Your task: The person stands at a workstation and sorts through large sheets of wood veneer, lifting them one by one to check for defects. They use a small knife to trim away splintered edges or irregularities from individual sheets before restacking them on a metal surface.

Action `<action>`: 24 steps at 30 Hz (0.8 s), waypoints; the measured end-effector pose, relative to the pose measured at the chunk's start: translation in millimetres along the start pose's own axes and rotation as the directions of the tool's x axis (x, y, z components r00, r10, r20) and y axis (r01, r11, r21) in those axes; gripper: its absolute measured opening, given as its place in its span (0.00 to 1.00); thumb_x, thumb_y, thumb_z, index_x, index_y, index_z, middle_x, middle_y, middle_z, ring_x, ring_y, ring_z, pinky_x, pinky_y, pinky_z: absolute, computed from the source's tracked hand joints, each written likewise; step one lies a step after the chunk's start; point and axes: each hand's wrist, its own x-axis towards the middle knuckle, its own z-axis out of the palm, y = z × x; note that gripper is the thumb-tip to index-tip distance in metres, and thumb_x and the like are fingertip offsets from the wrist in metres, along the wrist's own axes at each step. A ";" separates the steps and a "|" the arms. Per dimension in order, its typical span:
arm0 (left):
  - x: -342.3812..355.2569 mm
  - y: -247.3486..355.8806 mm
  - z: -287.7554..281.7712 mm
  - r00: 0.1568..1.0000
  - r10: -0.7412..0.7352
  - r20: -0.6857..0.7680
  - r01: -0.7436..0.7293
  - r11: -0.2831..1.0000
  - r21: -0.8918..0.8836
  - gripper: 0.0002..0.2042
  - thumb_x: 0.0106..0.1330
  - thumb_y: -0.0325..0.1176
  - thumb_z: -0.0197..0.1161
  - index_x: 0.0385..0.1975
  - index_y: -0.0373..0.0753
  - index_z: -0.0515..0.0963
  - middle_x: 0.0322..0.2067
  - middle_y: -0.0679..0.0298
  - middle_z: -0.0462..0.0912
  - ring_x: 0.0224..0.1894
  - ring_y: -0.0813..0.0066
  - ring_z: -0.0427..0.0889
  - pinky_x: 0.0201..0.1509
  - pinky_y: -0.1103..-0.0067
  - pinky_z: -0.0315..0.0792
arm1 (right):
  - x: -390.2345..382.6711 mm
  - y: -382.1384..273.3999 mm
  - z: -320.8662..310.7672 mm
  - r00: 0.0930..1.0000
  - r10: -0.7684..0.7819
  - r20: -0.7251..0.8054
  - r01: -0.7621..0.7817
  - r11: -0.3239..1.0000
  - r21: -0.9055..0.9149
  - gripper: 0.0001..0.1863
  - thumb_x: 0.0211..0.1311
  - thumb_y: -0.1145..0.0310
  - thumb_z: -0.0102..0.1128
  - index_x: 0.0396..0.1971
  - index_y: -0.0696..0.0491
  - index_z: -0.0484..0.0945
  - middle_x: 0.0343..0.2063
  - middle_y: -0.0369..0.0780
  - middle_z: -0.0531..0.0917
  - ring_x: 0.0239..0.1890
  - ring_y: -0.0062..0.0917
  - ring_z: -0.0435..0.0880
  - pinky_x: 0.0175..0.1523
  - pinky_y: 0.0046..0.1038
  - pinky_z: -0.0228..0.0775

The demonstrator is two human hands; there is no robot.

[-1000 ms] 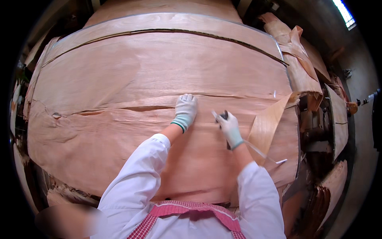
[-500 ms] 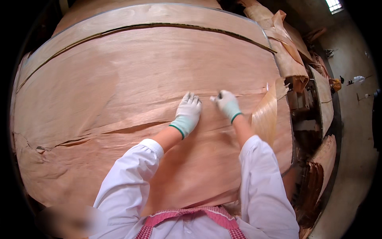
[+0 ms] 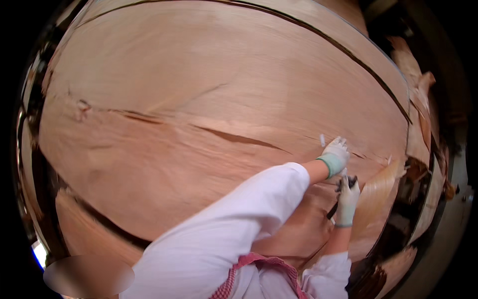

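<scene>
A roll (image 3: 418, 102) lies beyond the far right edge of the wide sheet (image 3: 199, 74), with scraps (image 3: 397, 266) at the near right. A loose strip (image 3: 379, 192) lies over the sheet's right side, just right of the right hand (image 3: 348, 202), and the left sleeve (image 3: 239, 207) covers part of the near side. The sheet spreads beneath both hands. The left hand (image 3: 334, 155) rests on it, fingers partly bent; whether they pinch anything cannot be told. A bit of tape (image 3: 322, 140) sits just left of those fingers. Nearer, the right hand is closed around a dark tool (image 3: 332, 210). The sheet is thin, pinkish wood, wrinkled at left, with a long slit (image 3: 239, 139) across its middle; the strip is yellower and smooth. Both gloves are white knit with greenish cuffs.
</scene>
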 end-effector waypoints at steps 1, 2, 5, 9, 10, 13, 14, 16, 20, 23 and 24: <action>-20.3 -9.6 1.3 0.983 -0.013 -0.186 -0.007 0.995 -0.104 0.17 0.64 0.34 0.51 0.50 0.35 0.75 0.57 0.51 0.73 0.65 0.55 0.64 0.71 0.60 0.53 | -23.5 -16.9 1.7 0.999 -0.047 0.014 0.047 0.999 0.010 0.08 0.67 0.65 0.54 0.30 0.52 0.74 0.19 0.30 0.74 0.18 0.11 0.69 0.21 0.14 0.57; -48.2 -14.6 -3.6 0.938 0.051 -0.341 -0.083 0.993 -0.080 0.16 0.63 0.32 0.52 0.48 0.34 0.75 0.55 0.52 0.74 0.64 0.54 0.66 0.69 0.60 0.57 | -42.3 -25.2 0.9 0.997 -0.060 0.057 0.060 0.998 0.007 0.08 0.67 0.64 0.55 0.31 0.53 0.75 0.19 0.30 0.74 0.18 0.10 0.69 0.21 0.14 0.57; -161.5 -51.5 -23.8 0.888 -0.092 -0.451 0.026 0.989 -0.149 0.15 0.59 0.30 0.55 0.45 0.35 0.75 0.50 0.54 0.76 0.58 0.53 0.72 0.62 0.61 0.66 | -97.1 -58.2 26.7 0.974 -0.013 0.225 0.036 0.994 -0.102 0.12 0.65 0.61 0.59 0.38 0.55 0.77 0.22 0.31 0.76 0.19 0.11 0.71 0.22 0.14 0.59; -264.8 -115.5 -95.2 0.840 -0.318 -0.439 0.453 0.857 0.246 0.18 0.64 0.35 0.55 0.52 0.33 0.73 0.56 0.51 0.73 0.61 0.56 0.70 0.68 0.64 0.59 | -105.9 -51.1 82.1 0.867 -0.080 0.491 0.084 0.996 0.015 0.15 0.64 0.59 0.62 0.33 0.57 0.75 0.21 0.35 0.79 0.19 0.13 0.72 0.23 0.17 0.62; -280.5 -128.2 -93.7 0.839 -0.317 -0.443 0.455 0.854 0.251 0.18 0.64 0.35 0.55 0.52 0.33 0.73 0.56 0.51 0.73 0.61 0.56 0.70 0.68 0.64 0.59 | -104.3 -52.8 105.3 0.862 -0.099 0.497 0.109 0.994 0.010 0.15 0.64 0.59 0.62 0.33 0.57 0.74 0.22 0.36 0.79 0.19 0.14 0.72 0.23 0.18 0.63; -291.6 -142.6 -88.6 0.867 -0.224 -0.445 0.355 0.904 0.236 0.20 0.65 0.36 0.55 0.54 0.35 0.72 0.58 0.51 0.72 0.63 0.56 0.67 0.71 0.64 0.53 | -92.1 -55.6 162.5 0.846 -0.189 0.498 0.158 0.982 0.105 0.16 0.64 0.60 0.62 0.32 0.59 0.74 0.22 0.37 0.80 0.21 0.17 0.74 0.24 0.20 0.66; -291.0 -143.4 -86.3 0.856 -0.234 -0.461 0.360 0.910 0.205 0.20 0.65 0.36 0.56 0.54 0.35 0.72 0.57 0.51 0.72 0.63 0.57 0.68 0.70 0.64 0.54 | -89.8 -61.9 177.9 0.852 -0.198 0.485 0.161 0.980 0.117 0.15 0.64 0.61 0.61 0.32 0.59 0.74 0.22 0.38 0.80 0.21 0.17 0.74 0.24 0.21 0.66; -291.4 -142.6 -88.1 0.843 -0.244 -0.480 0.364 0.915 0.172 0.19 0.64 0.36 0.56 0.54 0.36 0.72 0.56 0.52 0.72 0.62 0.57 0.68 0.70 0.64 0.56 | -83.5 -69.6 205.3 0.856 -0.209 0.473 0.167 0.977 0.129 0.13 0.64 0.63 0.61 0.32 0.59 0.74 0.22 0.38 0.80 0.21 0.17 0.75 0.24 0.21 0.67; -291.3 -141.1 -94.7 0.777 -0.312 -0.547 0.390 0.921 0.028 0.19 0.64 0.33 0.56 0.56 0.37 0.71 0.51 0.54 0.75 0.57 0.56 0.71 0.66 0.65 0.61 | -63.3 -71.7 243.5 0.867 -0.167 0.470 0.053 0.968 0.245 0.10 0.64 0.66 0.60 0.30 0.58 0.75 0.21 0.36 0.80 0.19 0.17 0.75 0.22 0.20 0.65; -297.6 -141.7 -100.3 0.750 -0.379 -0.543 0.441 0.897 -0.017 0.20 0.64 0.33 0.57 0.56 0.39 0.70 0.47 0.56 0.76 0.53 0.57 0.73 0.61 0.66 0.64 | -69.4 -80.5 262.4 0.870 -0.048 0.491 -0.050 0.982 0.184 0.09 0.64 0.67 0.60 0.29 0.57 0.77 0.20 0.35 0.80 0.16 0.17 0.73 0.20 0.19 0.63; -295.1 -141.8 -100.6 0.746 -0.423 -0.515 0.464 0.884 -0.054 0.20 0.63 0.33 0.57 0.56 0.40 0.70 0.45 0.58 0.76 0.51 0.58 0.73 0.59 0.66 0.65 | -66.0 -78.9 269.0 0.875 -0.053 0.481 -0.058 0.975 0.214 0.09 0.63 0.67 0.61 0.28 0.58 0.77 0.19 0.35 0.80 0.16 0.17 0.74 0.20 0.20 0.64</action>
